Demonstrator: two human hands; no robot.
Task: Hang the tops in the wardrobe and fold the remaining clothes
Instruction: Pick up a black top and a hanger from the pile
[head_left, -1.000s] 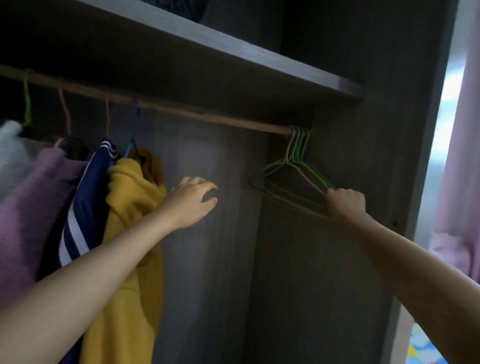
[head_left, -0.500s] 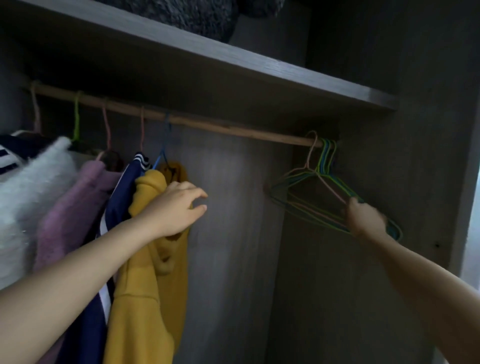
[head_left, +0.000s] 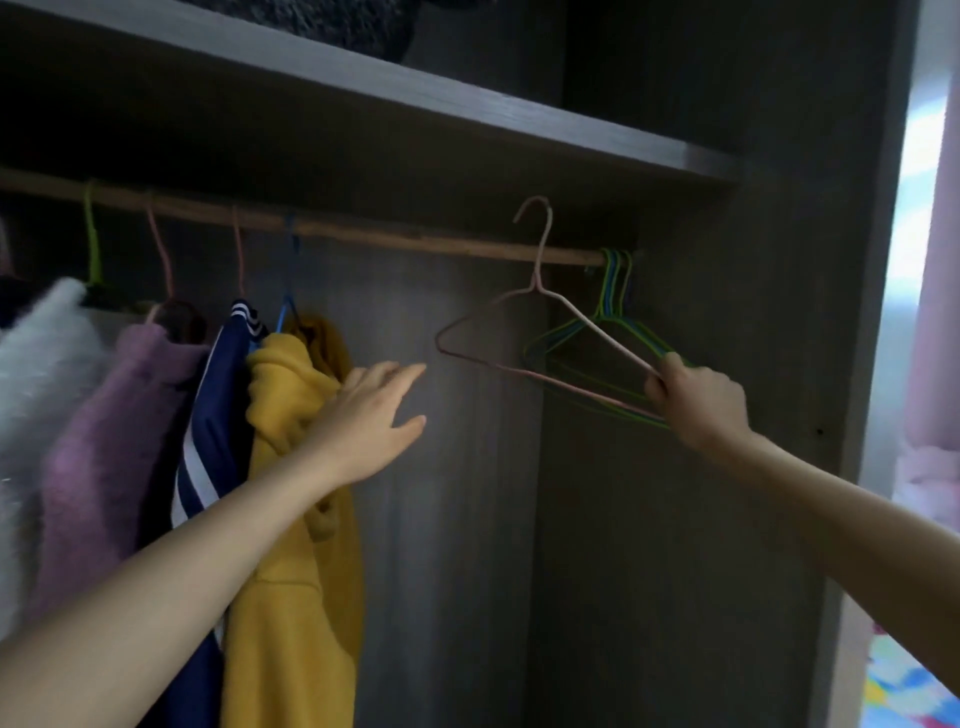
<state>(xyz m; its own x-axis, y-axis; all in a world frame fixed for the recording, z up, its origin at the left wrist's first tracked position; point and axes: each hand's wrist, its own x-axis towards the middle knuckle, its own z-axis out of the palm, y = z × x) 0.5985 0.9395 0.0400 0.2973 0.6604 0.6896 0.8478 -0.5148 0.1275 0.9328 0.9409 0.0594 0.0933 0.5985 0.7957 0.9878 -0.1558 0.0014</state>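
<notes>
Right hand (head_left: 696, 397) pinches a pink wire hanger (head_left: 538, 270) by its corner, hook above the wardrobe rail (head_left: 415, 241); left hand (head_left: 363, 421), fingers spread, holds nothing. The tilted hook could snag the spare hangers (head_left: 613, 291).

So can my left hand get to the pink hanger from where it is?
Probably yes: the left hand is open, and nothing hangs between it and the near corner of the pink hanger.

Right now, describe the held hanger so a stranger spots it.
At the right end of the wooden wardrobe rail hang bunched green and blue wire hangers. Just left, the right hand grips a thin pink wire hanger, the only one unhooked.
</notes>
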